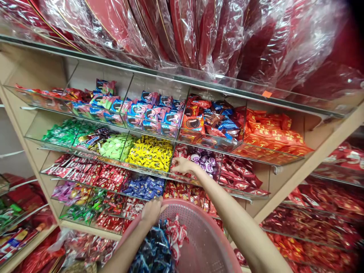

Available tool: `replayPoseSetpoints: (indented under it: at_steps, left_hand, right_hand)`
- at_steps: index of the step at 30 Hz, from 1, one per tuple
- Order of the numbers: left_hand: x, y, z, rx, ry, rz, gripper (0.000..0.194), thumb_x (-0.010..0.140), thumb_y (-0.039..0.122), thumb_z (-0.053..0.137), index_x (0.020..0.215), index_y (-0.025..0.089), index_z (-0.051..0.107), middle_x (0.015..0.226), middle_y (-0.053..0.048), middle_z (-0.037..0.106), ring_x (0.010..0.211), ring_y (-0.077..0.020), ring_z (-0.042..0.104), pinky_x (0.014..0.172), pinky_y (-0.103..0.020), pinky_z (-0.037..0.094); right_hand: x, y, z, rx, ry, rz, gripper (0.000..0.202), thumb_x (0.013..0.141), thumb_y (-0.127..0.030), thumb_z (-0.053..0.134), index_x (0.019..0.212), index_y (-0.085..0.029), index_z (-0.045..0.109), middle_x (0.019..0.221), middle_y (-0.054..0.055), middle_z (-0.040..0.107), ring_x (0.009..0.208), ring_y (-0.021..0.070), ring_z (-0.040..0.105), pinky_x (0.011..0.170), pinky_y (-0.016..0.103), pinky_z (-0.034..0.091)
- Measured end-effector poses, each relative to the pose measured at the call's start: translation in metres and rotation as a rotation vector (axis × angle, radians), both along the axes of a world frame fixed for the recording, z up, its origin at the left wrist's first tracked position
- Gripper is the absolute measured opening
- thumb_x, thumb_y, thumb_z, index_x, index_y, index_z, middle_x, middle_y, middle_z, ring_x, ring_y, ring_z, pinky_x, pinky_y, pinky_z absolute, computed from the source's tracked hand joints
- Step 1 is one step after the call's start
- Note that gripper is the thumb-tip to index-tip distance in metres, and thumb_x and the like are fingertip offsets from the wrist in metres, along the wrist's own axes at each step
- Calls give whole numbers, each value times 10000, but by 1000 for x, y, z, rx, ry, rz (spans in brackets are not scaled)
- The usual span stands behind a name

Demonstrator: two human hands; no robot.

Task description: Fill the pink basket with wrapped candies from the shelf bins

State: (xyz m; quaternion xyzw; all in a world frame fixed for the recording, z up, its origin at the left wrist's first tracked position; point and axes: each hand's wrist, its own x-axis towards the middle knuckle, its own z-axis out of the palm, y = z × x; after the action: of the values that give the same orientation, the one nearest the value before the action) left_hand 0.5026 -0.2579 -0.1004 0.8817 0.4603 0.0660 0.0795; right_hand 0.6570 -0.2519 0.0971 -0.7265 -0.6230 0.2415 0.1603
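Note:
My left hand (152,211) grips the rim of a pink perforated basket (207,235) at the bottom centre. Dark blue wrapped sweets (155,250) and red-and-white wrapped sweets (176,237) lie inside it. Above the basket, my right hand (183,167) reaches into a clear shelf bin of red-and-white sweets (180,151). Its fingers are bent down at the sweets, and what they hold, if anything, is too small to make out. Yellow wrapped sweets (150,153) fill the bin left of it, and purple-and-white ones (204,161) lie to its right.
A clear shelf edge (159,72) runs across above the bins, with plastic-wrapped red items (184,30) on top. Orange packets (273,129) fill an upper right bin. A wooden side panel (307,163) slants at the right, beside more shelves.

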Motion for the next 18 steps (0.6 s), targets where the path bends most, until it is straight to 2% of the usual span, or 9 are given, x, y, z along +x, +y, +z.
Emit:
replayPoseSetpoints:
  at_steps: [4, 7, 10, 13, 18]
  left_hand:
    - [0, 2, -4, 35, -2, -15, 448, 894, 493, 322, 1102, 159, 535, 984, -123, 676, 916, -268, 645, 748, -357, 506]
    - [0, 2, -5, 39, 2, -11, 444, 893, 493, 322, 1102, 165, 537, 978, -126, 679, 913, -268, 648, 744, -357, 505]
    - [0, 2, -3, 31, -4, -15, 440, 893, 489, 323, 1104, 166, 534, 994, -131, 675, 924, -260, 646, 754, -353, 501]
    - [0, 1, -1, 14, -7, -19, 438, 893, 484, 325, 1106, 164, 535, 1009, -133, 672, 934, -252, 643, 769, -343, 497]
    - [0, 2, -1, 9, 1, -23, 456, 897, 482, 308, 1116, 154, 538, 1017, -130, 671, 946, -257, 637, 770, -346, 497]
  right_hand:
    - [-4, 2, -2, 46, -134, -46, 268, 601, -240, 691, 738, -202, 464, 575, -53, 481, 537, 117, 491, 494, 228, 389]
    - [-10, 2, -4, 116, -279, -95, 316, 570, -249, 712, 790, -199, 491, 752, 17, 585, 724, 181, 572, 583, 255, 410]
    - [-15, 1, -6, 123, -339, -146, 384, 576, -261, 706, 890, -201, 494, 919, 75, 606, 838, 223, 585, 634, 283, 412]
    - [-12, 2, -11, 148, -299, -149, 427, 565, -254, 705, 921, -194, 477, 914, 69, 598, 807, 205, 579, 618, 269, 397]
    - [6, 8, -28, 237, -122, -119, 421, 534, -242, 699, 871, -199, 450, 741, -34, 536, 664, 121, 514, 556, 213, 356]
